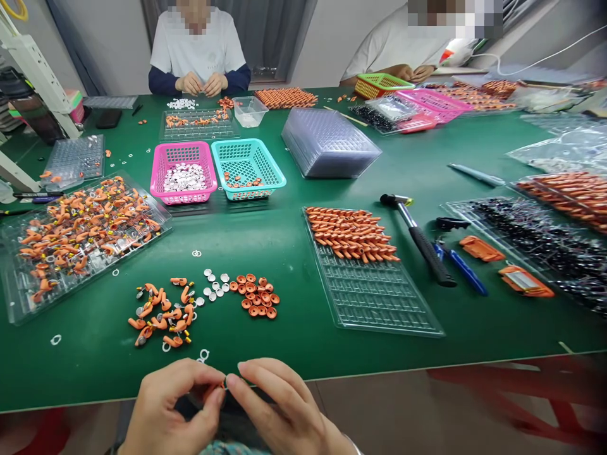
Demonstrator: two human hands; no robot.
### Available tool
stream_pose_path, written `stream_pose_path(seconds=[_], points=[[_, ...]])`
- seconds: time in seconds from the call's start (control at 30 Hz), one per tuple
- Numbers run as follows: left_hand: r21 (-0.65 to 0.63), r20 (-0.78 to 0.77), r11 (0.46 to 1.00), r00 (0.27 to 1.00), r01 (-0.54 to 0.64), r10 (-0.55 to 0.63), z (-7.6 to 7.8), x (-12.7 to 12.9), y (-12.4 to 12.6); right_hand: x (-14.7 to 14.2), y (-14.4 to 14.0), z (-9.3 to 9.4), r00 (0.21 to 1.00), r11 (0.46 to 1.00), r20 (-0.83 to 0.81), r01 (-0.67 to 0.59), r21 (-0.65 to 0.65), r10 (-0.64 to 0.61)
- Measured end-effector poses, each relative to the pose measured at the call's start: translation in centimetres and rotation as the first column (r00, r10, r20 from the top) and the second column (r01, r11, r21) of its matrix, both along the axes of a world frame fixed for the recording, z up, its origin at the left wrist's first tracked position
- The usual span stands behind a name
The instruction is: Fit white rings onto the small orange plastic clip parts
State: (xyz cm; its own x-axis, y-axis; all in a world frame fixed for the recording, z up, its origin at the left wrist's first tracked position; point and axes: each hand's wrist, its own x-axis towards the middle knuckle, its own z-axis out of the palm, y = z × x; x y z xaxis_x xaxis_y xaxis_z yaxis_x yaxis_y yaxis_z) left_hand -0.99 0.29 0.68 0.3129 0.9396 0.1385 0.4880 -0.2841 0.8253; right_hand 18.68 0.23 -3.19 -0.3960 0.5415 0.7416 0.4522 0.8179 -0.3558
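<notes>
At the table's front edge, my left hand [177,404] pinches a small orange earbud part [220,385], mostly hidden by the fingers. My right hand [284,404] meets it from the right, fingertips together at the part; what they grip there is too small to make out. Just beyond my hands lies a loose pile of orange earbud shells [164,313] with yellow and silver bits attached. Beside that pile are small silver discs [215,287] and a cluster of round orange caps [256,296]. Thin white rings [203,355] lie close to my left hand.
A clear tray of earbud shells [90,237] is at left. Pink [183,197] and turquoise [249,189] baskets stand mid-table. Rightward are a partly filled tray [379,297], stacked trays [332,145], a hammer [422,246] and blue-handled pliers [467,272]. Two people sit opposite.
</notes>
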Motion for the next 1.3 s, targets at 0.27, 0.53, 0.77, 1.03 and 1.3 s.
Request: stream_pose_path(seconds=[0.27,0.53,0.77,1.03,1.3], points=[[0.091,-0.028,0.996,0.999,-0.019,0.022,-0.1,-0.1,-0.1,-1.5,-0.2,-0.4,0.957,0.938,-0.29,-0.119,-0.325,0.021],[0.293,-0.023,0.955,0.999,-0.039,0.048,-0.5,0.2,-0.2,-1.8,-0.1,-0.1,0.836,0.753,-0.547,-0.34,-0.563,-0.032],[0.34,0.003,0.94,0.999,-0.034,0.035,-0.4,0.2,-0.2,-2.1,-0.6,-0.6,0.773,0.716,-0.618,-0.35,-0.603,-0.143],[-0.141,0.255,0.99,0.966,-0.015,0.051,-0.8,-0.3,-0.2,-2.3,-0.7,-0.8,0.754,0.741,-0.632,-0.318,-0.591,-0.181],[-0.771,0.501,0.607,0.772,0.192,0.392,-1.3,0.7,0.0,-2.3,-0.7,-0.7,0.722,0.721,-0.669,-0.368,-0.588,-0.177]])
